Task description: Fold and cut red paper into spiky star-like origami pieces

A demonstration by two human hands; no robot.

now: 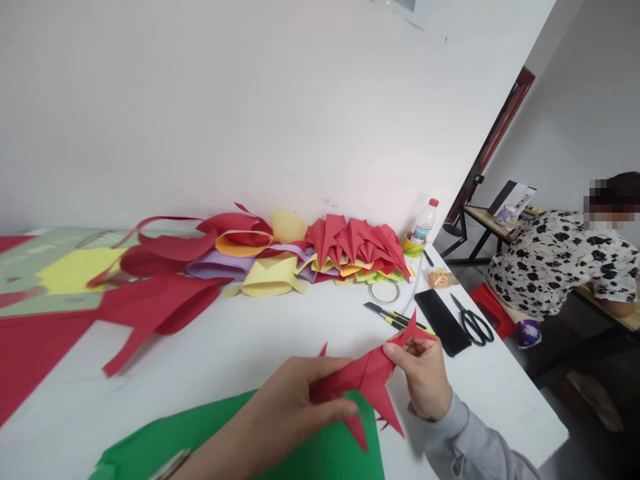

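Observation:
A red folded-paper figure point(367, 377) with several pointed limbs is held between my two hands, above the white table. My left hand point(305, 400) grips its wider left end, thumb and fingers closed round the paper. With thumb and fingers pinched, my right hand point(425, 373) holds the narrow upper right end near its tips. Beneath my left hand lies a sheet of green paper point(200, 433). Just beyond my right hand are a yellow-and-black utility knife point(387, 316), a black phone point(443, 322) and black-handled scissors point(475, 323).
Red folded-paper pieces point(355, 243) and curled colored paper shapes point(270, 273) line the wall. A bottle point(423, 227), a tape roll point(384, 291) and a small snack packet point(439, 278) stand or lie at the right. A green cutting mat point(55, 267) is left. Another person point(555, 260) sits beyond the table's edge.

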